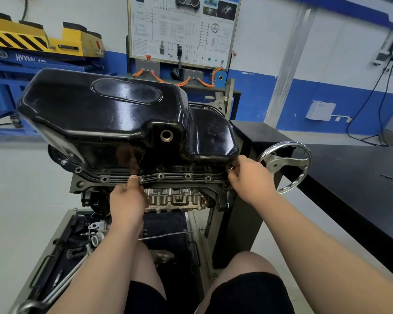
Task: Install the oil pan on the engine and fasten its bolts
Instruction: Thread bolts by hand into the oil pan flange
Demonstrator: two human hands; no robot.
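Note:
The black oil pan (pixel 104 114) sits upside-up on the inverted engine block (pixel 175 198), its flange lined with several bolt holes along the near edge. My left hand (pixel 128 200) grips the near flange, thumb on top of it. At the pan's right corner my right hand (pixel 247 177) pinches a small bolt (pixel 230 168) with its fingertips. The drain hole (pixel 166 135) faces me, with no plug in it.
A silver handwheel (pixel 286 166) of the black engine stand sits just right of my right hand. Below the engine a tray (pixel 61 252) holds loose parts and a long wrench (pixel 61 286). A black table (pixel 361 177) is at the right; my knees are below.

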